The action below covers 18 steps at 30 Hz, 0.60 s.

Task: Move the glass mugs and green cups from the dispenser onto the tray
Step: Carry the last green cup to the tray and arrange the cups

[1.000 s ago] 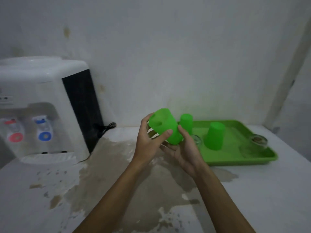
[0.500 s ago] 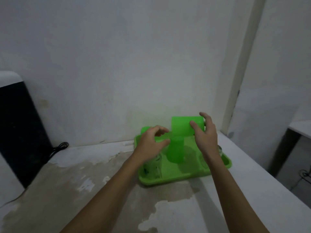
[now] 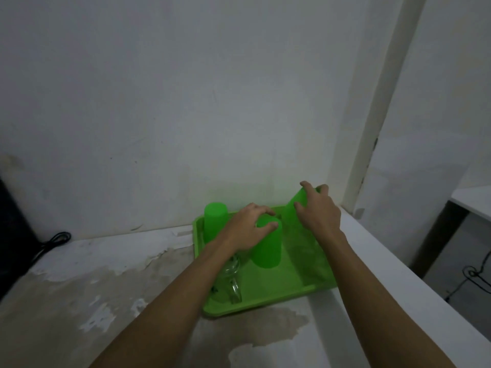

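A green tray (image 3: 265, 301) lies on the counter against the wall. My right hand (image 3: 317, 213) grips a green cup (image 3: 293, 211), tilted, over the tray's far right corner. My left hand (image 3: 249, 228) rests with curled fingers on top of an upturned green cup (image 3: 267, 248) standing in the tray's middle. A third green cup (image 3: 214, 221) stands upside down at the tray's far left. A glass mug (image 3: 229, 284) sits in the near left part, partly hidden by my left forearm.
The white counter (image 3: 106, 288) is stained and wet in front of the tray. A black cable (image 3: 53, 241) lies at the far left by the dispenser's dark side (image 3: 10, 235). The counter's right edge (image 3: 411, 288) drops to the floor.
My right hand has carried the green cup rightward and down to the tray's far right corner. My left hand has settled on the middle cup. The view shifted right.
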Tool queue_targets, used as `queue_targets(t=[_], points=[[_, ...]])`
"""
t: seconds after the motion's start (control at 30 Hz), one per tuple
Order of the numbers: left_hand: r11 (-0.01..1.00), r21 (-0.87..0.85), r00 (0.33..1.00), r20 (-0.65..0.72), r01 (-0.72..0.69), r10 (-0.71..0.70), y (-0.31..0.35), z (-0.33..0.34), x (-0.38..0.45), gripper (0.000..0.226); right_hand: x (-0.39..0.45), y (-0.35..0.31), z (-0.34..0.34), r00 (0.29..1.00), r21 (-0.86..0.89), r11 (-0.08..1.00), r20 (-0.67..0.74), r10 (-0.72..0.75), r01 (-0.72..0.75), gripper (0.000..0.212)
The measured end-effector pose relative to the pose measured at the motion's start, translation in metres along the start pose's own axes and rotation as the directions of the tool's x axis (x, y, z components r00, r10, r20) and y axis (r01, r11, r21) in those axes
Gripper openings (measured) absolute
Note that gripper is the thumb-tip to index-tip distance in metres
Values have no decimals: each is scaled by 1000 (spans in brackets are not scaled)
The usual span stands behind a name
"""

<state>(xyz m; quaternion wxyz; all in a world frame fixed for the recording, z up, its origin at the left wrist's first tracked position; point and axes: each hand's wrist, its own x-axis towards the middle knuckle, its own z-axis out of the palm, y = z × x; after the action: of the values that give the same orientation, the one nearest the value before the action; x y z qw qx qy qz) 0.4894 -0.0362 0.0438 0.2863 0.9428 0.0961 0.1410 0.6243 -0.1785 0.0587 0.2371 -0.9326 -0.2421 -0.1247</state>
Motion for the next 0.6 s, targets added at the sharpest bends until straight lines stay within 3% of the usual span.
queue_targets(t=[0.2,0.6], points=[[999,-35,1000,-10,-1,0,-9,6,3,50,12,11,21,998,-140,990,67,-10,19,57],[998,-30,999,9,46,-46,-7,7,-1,55,15,4,32,997,-93,995,79,-15,23,59]])
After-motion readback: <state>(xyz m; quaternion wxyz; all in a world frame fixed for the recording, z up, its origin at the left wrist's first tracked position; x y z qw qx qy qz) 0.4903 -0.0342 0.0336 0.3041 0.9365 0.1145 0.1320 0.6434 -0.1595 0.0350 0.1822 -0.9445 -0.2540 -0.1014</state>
